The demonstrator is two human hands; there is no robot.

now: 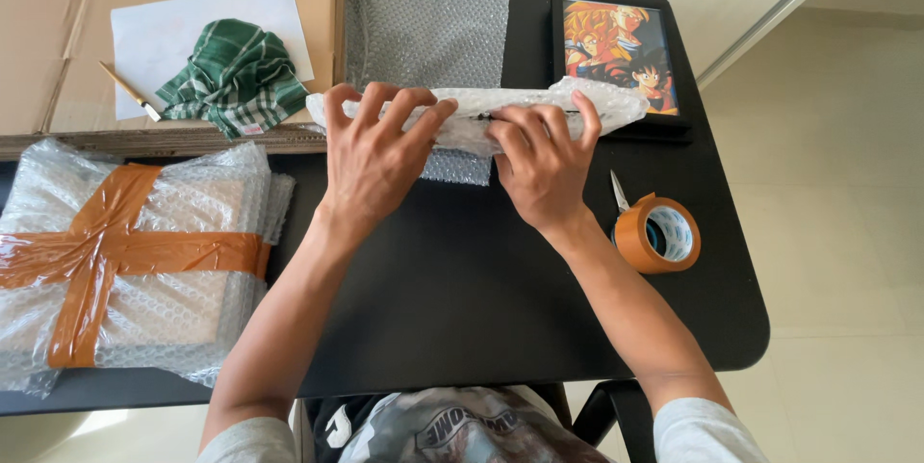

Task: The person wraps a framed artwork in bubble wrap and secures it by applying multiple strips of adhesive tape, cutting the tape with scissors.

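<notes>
Both hands, left (371, 160) and right (544, 160), pressing down (fingers seemingly curled).

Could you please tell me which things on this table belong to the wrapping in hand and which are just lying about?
In use:
left hand
right hand
bubble-wrapped item
bubble wrap sheet
tape roll

Lying about:
green checked cloth
white paper
taped bundle
framed cartoon picture

The scene is viewed from a single head-worn camera, aimed steeply down and forward over the black desk (462, 290), held close above it.
</notes>
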